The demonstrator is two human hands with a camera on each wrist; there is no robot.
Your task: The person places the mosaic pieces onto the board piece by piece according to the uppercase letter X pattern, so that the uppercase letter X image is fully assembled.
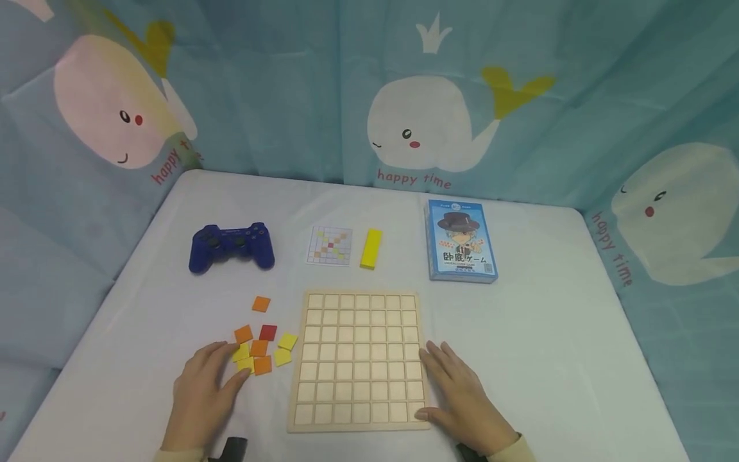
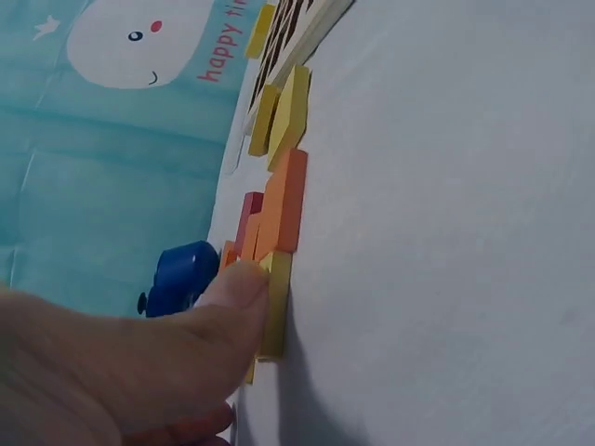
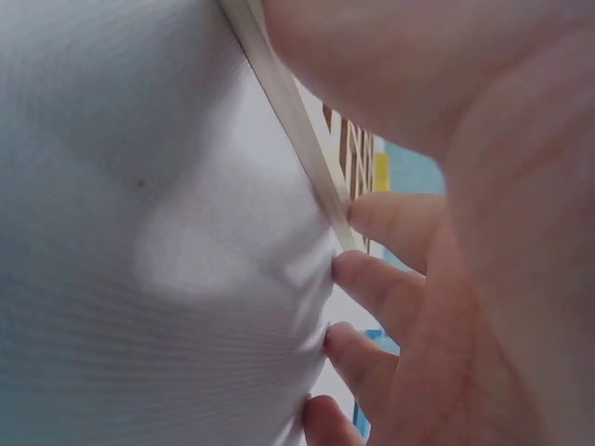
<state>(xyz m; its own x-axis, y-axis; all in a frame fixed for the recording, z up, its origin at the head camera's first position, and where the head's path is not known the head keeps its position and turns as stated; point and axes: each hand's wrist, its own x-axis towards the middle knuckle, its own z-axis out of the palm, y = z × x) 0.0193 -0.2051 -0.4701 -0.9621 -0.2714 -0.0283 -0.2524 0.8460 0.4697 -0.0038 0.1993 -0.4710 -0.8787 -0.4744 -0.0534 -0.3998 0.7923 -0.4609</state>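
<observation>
A wooden grid board (image 1: 360, 370) lies flat on the white table. Left of it sits a loose cluster of square tiles: several orange tiles (image 1: 262, 366), several yellow tiles (image 1: 287, 341) and one red tile (image 1: 268, 332). At the cluster's near left side is my left hand (image 1: 201, 394), its thumb and fingers spread around the yellow tiles. In the left wrist view the thumb touches a yellow tile (image 2: 276, 321). My right hand (image 1: 464, 399) rests along the board's right edge, thumb on the near corner area and fingers loosely extended.
Behind the board lie a pattern card (image 1: 329, 246), a yellow block (image 1: 371, 249) and a blue card-game box (image 1: 463, 240). A blue game controller (image 1: 232, 248) stands at the back left. A whale-print curtain (image 1: 288, 96) hangs behind and beside the table.
</observation>
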